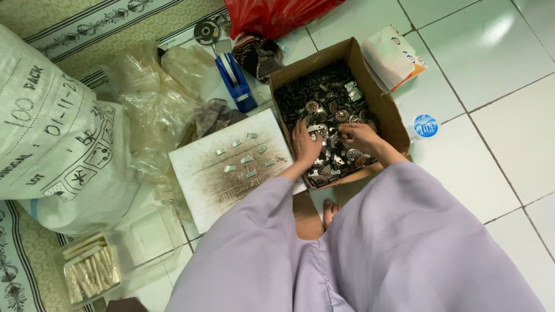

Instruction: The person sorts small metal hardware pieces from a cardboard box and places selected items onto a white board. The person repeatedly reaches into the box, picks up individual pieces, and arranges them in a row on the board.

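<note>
Both hands are reaching down into an open cardboard box (pixel 378 101) on the tiled floor: the left hand (pixel 306 144) is resting with fingers spread on the heap of small metal parts (pixel 324 98), and the right hand (pixel 359 137) is curling loosely over them, its grip impossible to tell. Just left of the box, a white board (pixel 202 185) is carrying small metal plates (pixel 245 159), and beyond it a blue tape dispenser (pixel 236 81) is lying.

My fingertips are buried among the metal parts (pixel 332 110) in the cardboard box (pixel 381 98), so I can't tell what my left hand (pixel 306 144) or right hand (pixel 359 137) grips. My lilac sleeves (pixel 370 242) cover the box's near edge and the white board's (pixel 231 167) near corner. The white sack (pixel 52 127) and red bag (pixel 272 14) are cut by the frame's edges.
</note>
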